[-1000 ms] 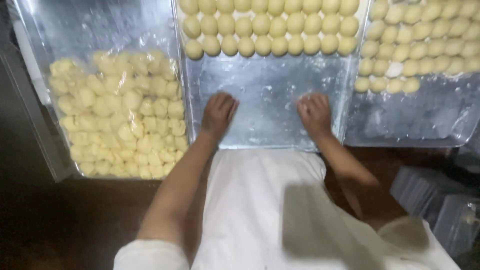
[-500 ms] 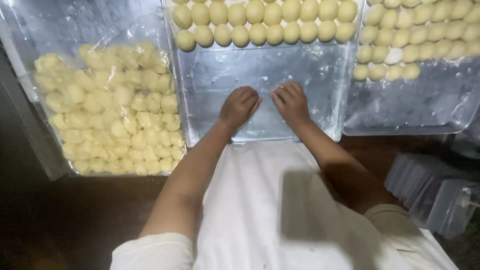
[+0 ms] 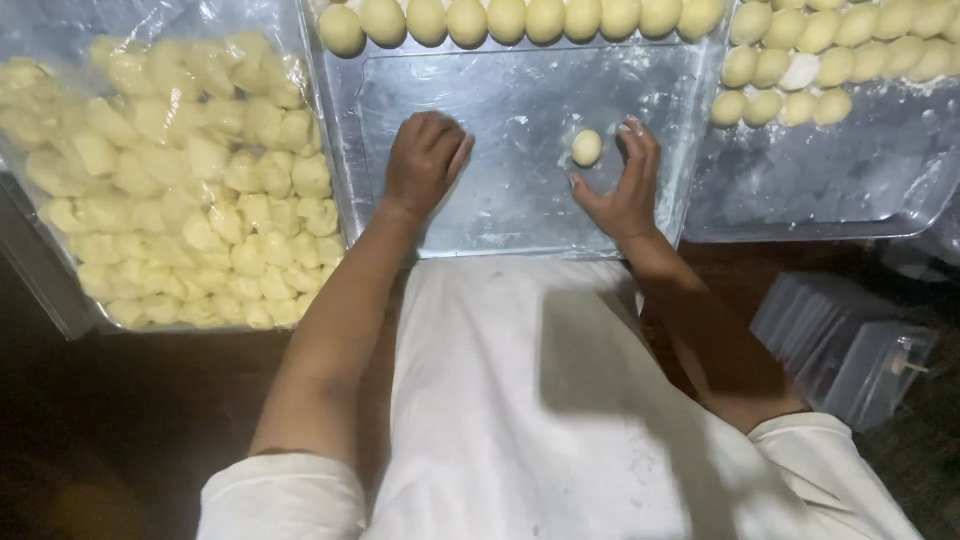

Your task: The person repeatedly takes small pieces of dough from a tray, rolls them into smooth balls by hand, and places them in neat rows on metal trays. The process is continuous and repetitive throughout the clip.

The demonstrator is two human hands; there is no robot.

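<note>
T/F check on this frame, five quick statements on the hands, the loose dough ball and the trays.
1. The right hand is open beside a small dough ball lying on the middle tray. True.
2. The left hand is raised well above the tray, holding a rolling pin. False: it rests palm down on the tray with curled fingers, and no tool shows.
3. The left tray holds a heap of irregular dough pieces under clear plastic. True.
4. The finished dough balls at the far edge of the middle tray lie scattered. False: they sit in a neat row.
5. The right tray is bare. False: rows of balls fill its far part.
</note>
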